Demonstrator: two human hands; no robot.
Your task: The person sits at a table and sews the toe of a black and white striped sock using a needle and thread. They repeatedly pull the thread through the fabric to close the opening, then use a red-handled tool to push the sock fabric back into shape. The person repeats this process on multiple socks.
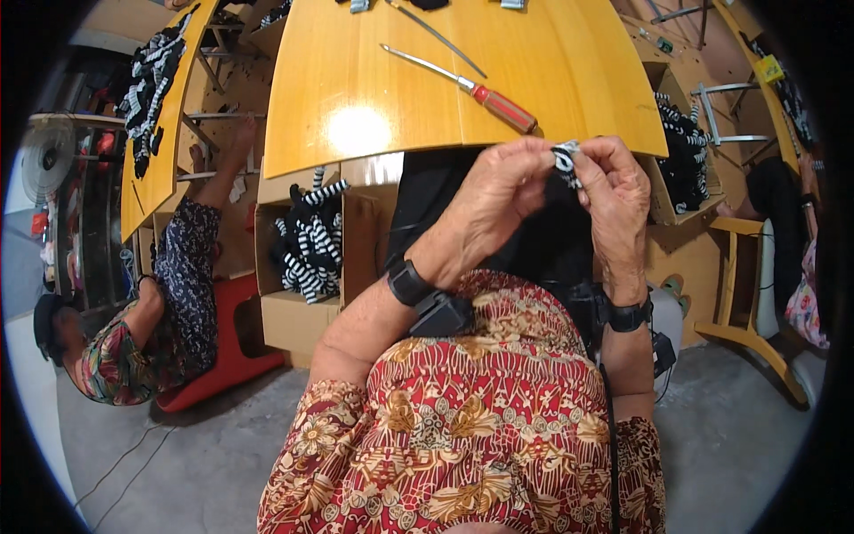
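Just past the near edge of the yellow table (338,80), both hands meet over a small black-and-white striped knit piece (565,161). My left hand (509,182) pinches one side of it between thumb and fingers. The other side is gripped by my right hand (616,182), its fingers curled. The piece is bunched up, so its full shape is hidden. Beyond my left hand lies a screwdriver (503,109) with a red handle and a long, slightly bent shaft. A thin metal rod (436,37) rests alongside it.
A cardboard box (307,322) of striped knit pieces stands left of my lap; another box (685,200) of them is at the right. At left, a person (147,347) sits beside another table (178,116). A wooden chair (731,276) stands right, near another person (805,285).
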